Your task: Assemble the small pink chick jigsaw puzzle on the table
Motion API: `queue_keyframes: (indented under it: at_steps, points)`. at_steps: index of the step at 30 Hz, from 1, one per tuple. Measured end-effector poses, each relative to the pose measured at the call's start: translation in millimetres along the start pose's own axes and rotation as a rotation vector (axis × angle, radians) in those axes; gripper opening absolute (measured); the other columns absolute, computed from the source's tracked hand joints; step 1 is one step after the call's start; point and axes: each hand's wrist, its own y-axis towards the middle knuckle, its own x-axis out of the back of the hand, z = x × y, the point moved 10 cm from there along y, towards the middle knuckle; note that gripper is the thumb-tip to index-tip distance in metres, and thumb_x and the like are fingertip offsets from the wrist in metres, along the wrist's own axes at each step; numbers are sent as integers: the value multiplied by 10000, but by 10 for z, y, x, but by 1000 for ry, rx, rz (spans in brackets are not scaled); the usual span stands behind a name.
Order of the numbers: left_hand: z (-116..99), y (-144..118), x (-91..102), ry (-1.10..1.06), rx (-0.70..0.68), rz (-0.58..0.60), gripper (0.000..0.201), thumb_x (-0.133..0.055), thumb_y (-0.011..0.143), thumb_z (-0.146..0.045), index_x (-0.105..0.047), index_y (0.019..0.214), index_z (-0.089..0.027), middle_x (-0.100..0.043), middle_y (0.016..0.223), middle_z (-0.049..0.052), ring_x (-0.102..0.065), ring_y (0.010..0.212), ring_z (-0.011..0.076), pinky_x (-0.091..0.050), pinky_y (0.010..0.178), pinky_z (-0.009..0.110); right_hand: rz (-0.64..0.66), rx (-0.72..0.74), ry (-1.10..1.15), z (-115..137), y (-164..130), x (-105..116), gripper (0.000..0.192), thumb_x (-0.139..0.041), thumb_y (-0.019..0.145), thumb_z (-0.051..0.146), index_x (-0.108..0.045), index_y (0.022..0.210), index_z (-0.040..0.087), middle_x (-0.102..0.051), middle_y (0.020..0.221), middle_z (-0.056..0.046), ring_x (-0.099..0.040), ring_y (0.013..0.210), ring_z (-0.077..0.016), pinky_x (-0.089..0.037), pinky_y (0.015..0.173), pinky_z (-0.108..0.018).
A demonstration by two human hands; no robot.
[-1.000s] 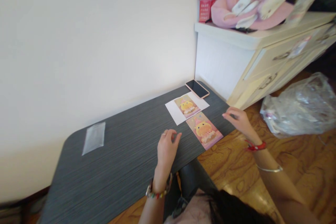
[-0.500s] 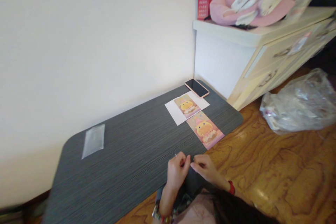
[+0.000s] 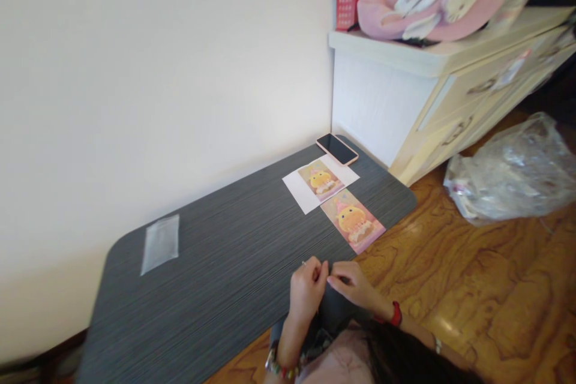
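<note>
My left hand [image 3: 307, 291] and my right hand [image 3: 352, 285] meet at the near edge of the dark grey table [image 3: 216, 270], fingertips pinched together and touching. I see nothing between the fingers; anything tiny there is too small to make out. Farther right on the table lies a pink card with a yellow chick [image 3: 353, 219]. Just beyond it, a similar smaller card [image 3: 321, 180] rests on a white sheet [image 3: 299, 192]. A phone in a pink case [image 3: 337, 149] lies at the table's far right corner.
A clear plastic sleeve [image 3: 161, 243] lies at the table's far left. A cream drawer chest [image 3: 432, 90] stands right of the table, with a pink cushion [image 3: 423, 6] and a red box [image 3: 345, 9] on top. A crumpled plastic bag [image 3: 513, 174] sits on the wooden floor.
Both hands drew back from beside the cards to the table's near edge and came together, fingertips pinching. In the last half second they barely moved.
</note>
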Motion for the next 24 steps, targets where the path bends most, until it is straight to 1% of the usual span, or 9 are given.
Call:
queue_keyframes:
  at_steps: [3,6,8,10,12,15,18,21,24]
  points:
    - [-24,-2,36,47,-17,-32,289,-419,865,-267,-423,584,-200,-415,527,-45,-413,488,90,-340,503,203,19,7,-11,81,9,7,348,-469,825,363,-392,513,232,-403,508,41,-392,492,-125,-317,470,-270]
    - [-95,13,54,126,-58,-71,178,-431,864,-235,-557,748,-186,-560,729,25,-548,691,134,-445,657,243,44,66,-61,277,43,174,247,-497,823,325,-494,590,243,-484,577,27,-460,548,-133,-376,507,-271]
    - [-143,42,33,223,-66,-90,157,-471,851,-235,-598,925,-178,-595,895,74,-573,859,185,-467,764,312,-18,109,-113,377,95,482,187,-493,835,291,-551,665,243,-540,636,8,-509,602,-141,-422,559,-281]
    - [-185,95,-17,319,-54,-98,250,-511,836,-245,-584,1063,-170,-589,1021,109,-557,973,227,-465,824,369,-150,142,-201,393,170,924,159,-476,848,267,-603,756,239,-605,735,-24,-563,702,-160,-463,650,-307]
    - [-241,167,-89,378,-50,-97,329,-525,835,-259,-557,1146,-155,-562,1132,135,-524,1067,251,-450,879,399,-271,141,-343,288,268,1357,169,-470,853,280,-634,847,236,-631,836,-54,-584,796,-184,-480,728,-339]
    - [-313,280,-190,451,-42,-112,417,-522,843,-305,-515,1226,-140,-485,1280,160,-439,1194,285,-406,954,432,-296,179,-556,38,460,1727,244,-453,863,301,-641,1001,227,-616,1024,-87,-566,981,-215,-457,873,-391]
    - [-302,353,-269,534,17,-122,485,-509,847,-354,-476,1279,-135,-411,1364,178,-371,1259,324,-378,980,474,-246,217,-727,-229,625,1818,307,-445,872,308,-606,1121,229,-587,1140,-96,-523,1088,-231,-415,948,-437]
    - [-269,377,-330,594,60,-107,497,-476,862,-363,-449,1309,-148,-375,1398,175,-344,1282,331,-365,991,491,-169,219,-849,-434,709,1755,349,-430,882,323,-569,1188,232,-565,1207,-101,-500,1135,-240,-381,980,-477]
    - [-244,379,-355,615,79,-89,490,-452,869,-360,-445,1316,-159,-373,1405,163,-336,1291,327,-348,1006,492,-100,184,-933,-575,729,1673,360,-409,891,320,-563,1200,216,-545,1252,-107,-486,1161,-244,-351,999,-500]
